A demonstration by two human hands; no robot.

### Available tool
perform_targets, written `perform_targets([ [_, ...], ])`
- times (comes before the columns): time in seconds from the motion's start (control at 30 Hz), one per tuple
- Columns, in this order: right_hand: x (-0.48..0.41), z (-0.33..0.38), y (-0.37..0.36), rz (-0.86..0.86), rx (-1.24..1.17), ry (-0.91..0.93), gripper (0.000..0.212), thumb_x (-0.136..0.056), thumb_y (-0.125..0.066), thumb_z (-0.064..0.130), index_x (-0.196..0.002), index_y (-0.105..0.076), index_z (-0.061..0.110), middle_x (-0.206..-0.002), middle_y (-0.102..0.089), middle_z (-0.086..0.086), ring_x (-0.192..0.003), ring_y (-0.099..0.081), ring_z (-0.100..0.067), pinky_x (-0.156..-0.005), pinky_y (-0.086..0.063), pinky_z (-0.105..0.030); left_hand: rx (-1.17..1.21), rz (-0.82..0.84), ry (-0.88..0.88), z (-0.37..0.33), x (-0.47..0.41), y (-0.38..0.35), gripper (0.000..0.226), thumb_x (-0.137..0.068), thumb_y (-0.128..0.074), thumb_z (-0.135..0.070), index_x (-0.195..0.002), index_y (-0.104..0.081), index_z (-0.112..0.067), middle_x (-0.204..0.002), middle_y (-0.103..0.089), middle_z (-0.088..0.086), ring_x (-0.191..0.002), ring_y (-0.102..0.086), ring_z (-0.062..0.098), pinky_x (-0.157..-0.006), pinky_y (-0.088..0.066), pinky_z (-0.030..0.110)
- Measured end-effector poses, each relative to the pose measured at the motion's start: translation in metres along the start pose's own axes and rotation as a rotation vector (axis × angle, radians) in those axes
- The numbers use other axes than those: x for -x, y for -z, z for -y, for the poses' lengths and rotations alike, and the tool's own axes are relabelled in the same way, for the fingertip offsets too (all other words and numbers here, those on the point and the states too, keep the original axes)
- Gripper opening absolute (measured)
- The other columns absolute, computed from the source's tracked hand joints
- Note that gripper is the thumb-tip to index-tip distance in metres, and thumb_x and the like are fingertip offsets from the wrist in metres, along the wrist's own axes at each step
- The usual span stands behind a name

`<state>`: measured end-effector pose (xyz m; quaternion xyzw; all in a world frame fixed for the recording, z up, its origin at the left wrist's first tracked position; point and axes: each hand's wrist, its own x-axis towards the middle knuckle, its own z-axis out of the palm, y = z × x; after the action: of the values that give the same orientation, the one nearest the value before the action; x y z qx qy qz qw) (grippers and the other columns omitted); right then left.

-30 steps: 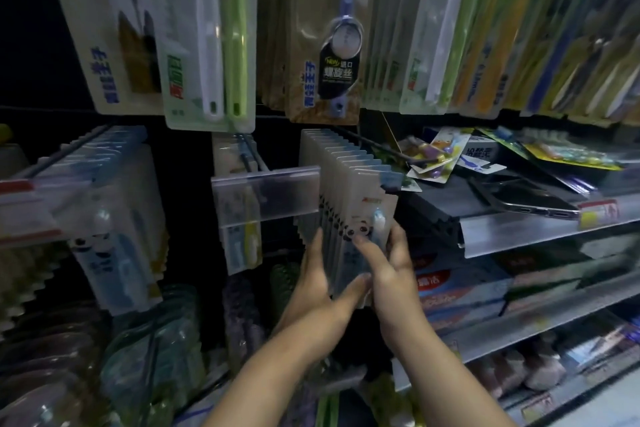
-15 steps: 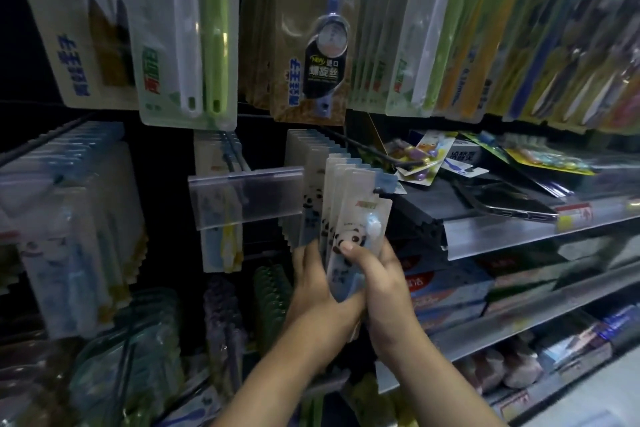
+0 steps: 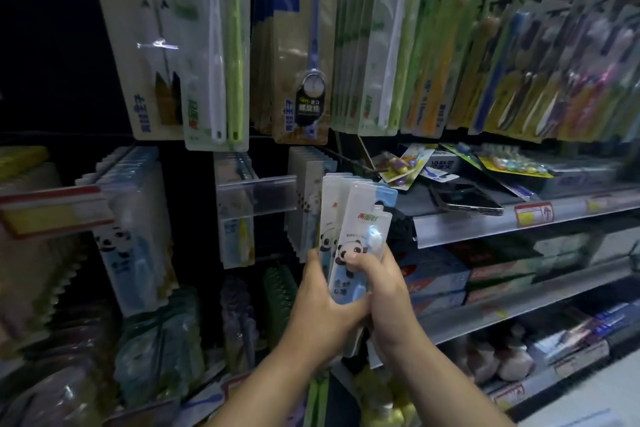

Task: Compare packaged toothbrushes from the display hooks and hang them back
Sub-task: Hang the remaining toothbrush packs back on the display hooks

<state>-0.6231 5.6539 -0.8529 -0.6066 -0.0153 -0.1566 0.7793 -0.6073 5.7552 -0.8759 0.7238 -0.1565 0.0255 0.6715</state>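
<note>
Panda packs (image 3: 360,239) are gripped upright by left hand (image 3: 322,312) and right hand (image 3: 384,291), fingers curled round the lower ends, just left of the shelf (image 3: 485,222), near hung row (image 3: 308,177).

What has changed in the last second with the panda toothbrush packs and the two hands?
The left hand and right hand have drawn a small bunch of panda toothbrush packs forward, away from the hanging row. Both gripped it throughout. The row behind and the phone on the shelf stayed in place.
</note>
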Motion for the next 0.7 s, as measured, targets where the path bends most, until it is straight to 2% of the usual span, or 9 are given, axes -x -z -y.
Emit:
perform_targets([
  [0.13,0.012,0.007,-0.004,0.022,0.025,-0.003,0.049,-0.074,-0.065,0.021,-0.123,-0.065,0.017,-0.112,-0.075,-0.014,-0.101,-0.074,-0.029,-0.082,-0.063,-0.038,-0.017,-0.022,0.017,-0.007,0.014,0.005,0.078,-0.056,-0.084,-0.05,-0.125,-0.048,-0.037,-0.116,-0.07,-0.008,-0.101,-0.072,0.005,-0.077,-0.06,0.025],
  [0.23,0.019,0.01,-0.008,0.032,0.064,-0.056,0.045,-0.077,-0.067,0.02,-0.122,-0.063,0.015,-0.11,-0.075,-0.013,-0.098,-0.075,-0.025,-0.079,-0.062,-0.035,-0.019,-0.049,0.043,-0.007,0.025,0.01,0.074,-0.054,-0.085,-0.048,-0.118,-0.05,-0.037,-0.109,-0.071,-0.009,-0.094,-0.071,-0.001,-0.071,-0.057,0.018],
  [0.33,0.021,0.003,-0.016,-0.073,0.124,-0.164,0.033,-0.089,-0.072,0.016,-0.118,-0.056,0.012,-0.105,-0.075,-0.013,-0.088,-0.077,-0.023,-0.08,-0.063,-0.041,0.054,-0.082,0.132,-0.002,0.033,0.014,0.07,-0.054,-0.091,-0.037,-0.113,-0.055,-0.028,-0.1,-0.076,-0.007,-0.084,-0.073,-0.003,-0.066,-0.053,0.015],
  [0.4,0.022,-0.006,-0.022,-0.162,0.112,-0.238,0.035,-0.087,-0.078,0.019,-0.112,-0.055,0.007,-0.098,-0.076,-0.016,-0.082,-0.078,-0.028,-0.077,-0.064,-0.045,0.156,-0.117,0.215,0.002,0.035,0.017,0.074,-0.049,-0.091,-0.035,-0.115,-0.061,-0.02,-0.096,-0.079,-0.004,-0.085,-0.076,0.005,-0.07,-0.059,0.023],
  [0.47,0.023,-0.012,-0.029,-0.206,0.082,-0.266,0.037,-0.086,-0.082,0.019,-0.108,-0.058,0.001,-0.093,-0.076,-0.021,-0.08,-0.078,-0.033,-0.075,-0.064,-0.046,0.253,-0.138,0.281,0.003,0.037,0.022,0.082,-0.045,-0.088,-0.041,-0.119,-0.065,-0.016,-0.099,-0.081,0.001,-0.091,-0.079,0.016,-0.085,-0.063,0.041],
  [0.53,0.023,-0.014,-0.035,-0.192,0.049,-0.268,0.031,-0.088,-0.08,0.017,-0.103,-0.063,-0.005,-0.092,-0.076,-0.025,-0.084,-0.077,-0.039,-0.081,-0.063,-0.053,0.319,-0.138,0.323,0.001,0.041,0.029,0.079,-0.051,-0.091,-0.038,-0.122,-0.066,-0.016,-0.102,-0.081,0.006,-0.093,-0.079,0.024,-0.089,-0.062,0.05],
  [0.57,0.021,-0.013,-0.037,-0.176,0.022,-0.272,0.026,-0.09,-0.078,0.015,-0.099,-0.065,-0.006,-0.093,-0.075,-0.028,-0.087,-0.075,-0.044,-0.084,-0.061,-0.058,0.351,-0.13,0.339,-0.001,0.042,0.032,0.074,-0.057,-0.093,-0.035,-0.123,-0.065,-0.016,-0.101,-0.081,0.009,-0.09,-0.079,0.027,-0.084,-0.064,0.052],
  [0.63,0.019,-0.008,-0.042,-0.139,-0.019,-0.287,0.021,-0.093,-0.073,0.011,-0.096,-0.068,-0.009,-0.097,-0.072,-0.034,-0.094,-0.072,-0.05,-0.089,-0.057,-0.065,0.461,-0.099,0.386,-0.005,0.045,0.042,0.054,-0.077,-0.09,-0.029,-0.121,-0.063,-0.014,-0.096,-0.08,0.016,-0.078,-0.079,0.033,-0.061,-0.063,0.05],
  [0.7,0.016,-0.004,-0.047,-0.091,-0.033,-0.303,0.021,-0.095,-0.07,0.009,-0.099,-0.069,-0.012,-0.101,-0.07,-0.038,-0.093,-0.071,-0.051,-0.09,-0.057,-0.065,0.558,-0.101,0.433,-0.007,0.045,0.051,0.046,-0.083,-0.083,-0.031,-0.12,-0.065,-0.012,-0.095,-0.079,0.018,-0.076,-0.078,0.036,-0.055,-0.061,0.043],
])
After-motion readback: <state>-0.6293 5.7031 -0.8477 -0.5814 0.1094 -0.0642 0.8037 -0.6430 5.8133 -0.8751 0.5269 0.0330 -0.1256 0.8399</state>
